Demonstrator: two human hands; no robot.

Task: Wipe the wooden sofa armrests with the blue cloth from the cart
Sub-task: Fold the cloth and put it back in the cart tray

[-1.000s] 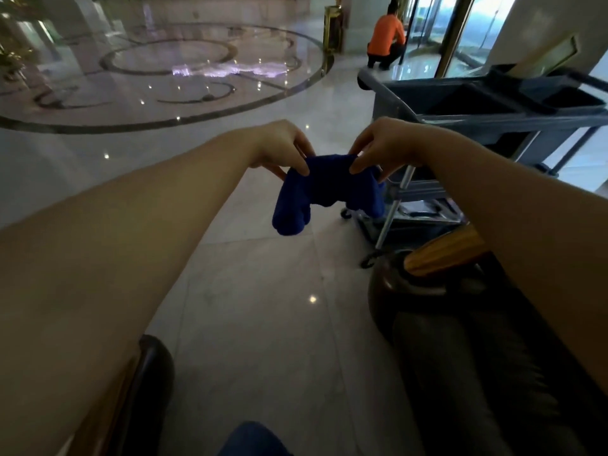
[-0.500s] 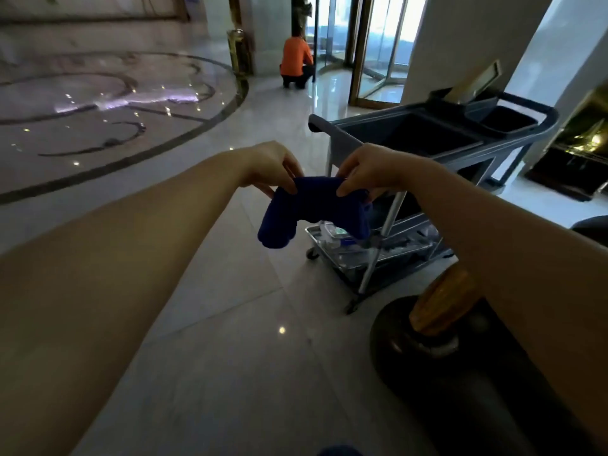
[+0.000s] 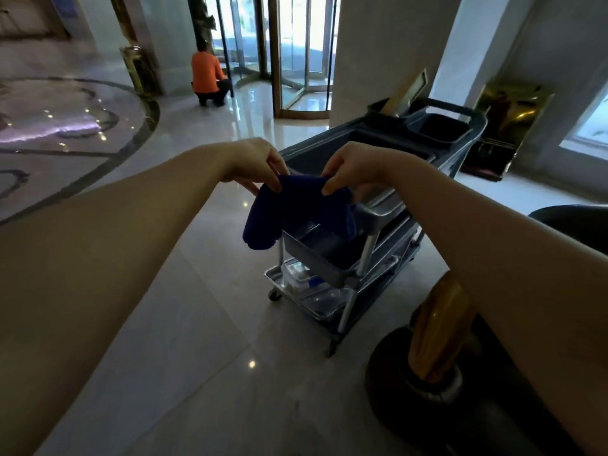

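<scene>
Your left hand (image 3: pixel 253 166) and right hand (image 3: pixel 352 167) meet in front of you at about 12 o'clock, both arms stretched forward. Each hand pinches the top edge of the blue cloth (image 3: pixel 296 212) between thumb and fingers, the left at the cloth's left upper corner, the right at its right upper corner. The cloth hangs bunched between them, sagging in two lobes: the left lobe drops lower, toward 7 o'clock of your left hand, and the right lobe hangs under your right hand.

The cloth is in the air, off the cart (image 3: pixel 378 205), held just in front of the cart's near end. The cart stands on the floor (image 3: pixel 204 340) behind the cloth, running away toward 1 o'clock, with a dark top tray, a middle shelf and a bottom shelf holding clear containers that are hard to make out.

At 5 o'clock, low and to your right, the armrest (image 3: pixel 437 327) shows as a golden-brown wooden piece rising from a dark rounded sofa end. Your right forearm crosses above it. Neither hand nor cloth touches it.

At 11 o'clock, well apart, a person (image 3: pixel 207 75) in an orange top crouches near the glass doors (image 3: pixel 296 51).
</scene>
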